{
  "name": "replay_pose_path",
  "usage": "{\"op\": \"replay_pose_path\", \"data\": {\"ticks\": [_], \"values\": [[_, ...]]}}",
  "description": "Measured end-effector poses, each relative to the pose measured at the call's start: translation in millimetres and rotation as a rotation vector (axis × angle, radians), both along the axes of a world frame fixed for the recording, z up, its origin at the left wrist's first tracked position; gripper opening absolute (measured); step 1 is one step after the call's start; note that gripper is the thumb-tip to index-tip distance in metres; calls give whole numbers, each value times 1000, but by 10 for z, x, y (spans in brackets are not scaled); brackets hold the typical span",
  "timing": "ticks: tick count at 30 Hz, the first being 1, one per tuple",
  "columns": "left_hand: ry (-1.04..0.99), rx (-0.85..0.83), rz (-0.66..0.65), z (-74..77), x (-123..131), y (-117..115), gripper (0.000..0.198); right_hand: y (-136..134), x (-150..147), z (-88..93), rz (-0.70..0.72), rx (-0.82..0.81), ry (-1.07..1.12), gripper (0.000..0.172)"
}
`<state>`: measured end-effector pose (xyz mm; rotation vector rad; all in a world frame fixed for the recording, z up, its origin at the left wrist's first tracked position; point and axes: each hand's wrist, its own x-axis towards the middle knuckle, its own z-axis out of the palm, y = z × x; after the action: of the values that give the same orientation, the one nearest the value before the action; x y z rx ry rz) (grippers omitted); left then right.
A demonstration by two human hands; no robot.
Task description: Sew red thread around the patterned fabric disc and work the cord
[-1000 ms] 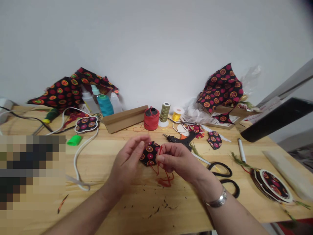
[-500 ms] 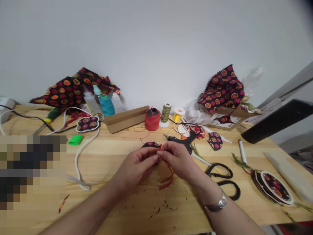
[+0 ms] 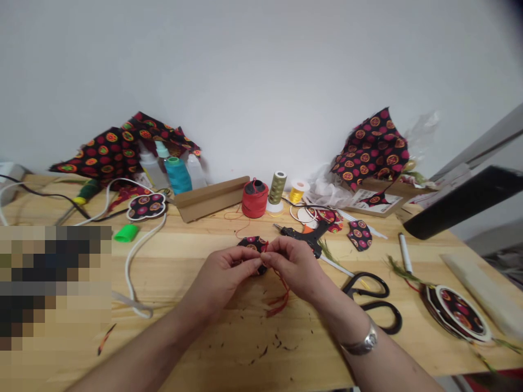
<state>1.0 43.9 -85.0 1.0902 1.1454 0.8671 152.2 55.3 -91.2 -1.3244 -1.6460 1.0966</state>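
In front of me, a small round patch of black fabric (image 3: 251, 244) with pink and orange circles sits between my hands. My left hand (image 3: 223, 277) pinches its lower edge, covering most of it. My right hand (image 3: 292, 264) pinches a red thread (image 3: 281, 298) against the patch, and the thread's loose ends hang down over the fingers toward the wooden table (image 3: 229, 348). A silver bangle (image 3: 365, 344) circles my right wrist. Where the thread enters the patch is hidden by my fingers.
Black-handled scissors (image 3: 371, 302) lie to the right of my right hand, and a black glue gun (image 3: 304, 234) lies just beyond it. Thread spools (image 3: 254, 199), white cord (image 3: 133, 267), fabric scraps (image 3: 359, 235) and a finished round fabric piece (image 3: 460, 313) surround the work area.
My left hand has closed from a loose, raised position onto the patch, and the hands have come closer together. The patch now sits mostly behind my fingers, with the red thread hanging further right.
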Motion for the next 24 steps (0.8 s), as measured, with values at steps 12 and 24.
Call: {"op": "replay_pose_path", "data": {"ticks": [12,24], "values": [[-141,-189,-10,-96,-14,30,22,2,-41,32,-17,-14,44,8],[-154,-181,35,-86,6,38,19,7,-73,-35,-15,-41,138,6]]}}
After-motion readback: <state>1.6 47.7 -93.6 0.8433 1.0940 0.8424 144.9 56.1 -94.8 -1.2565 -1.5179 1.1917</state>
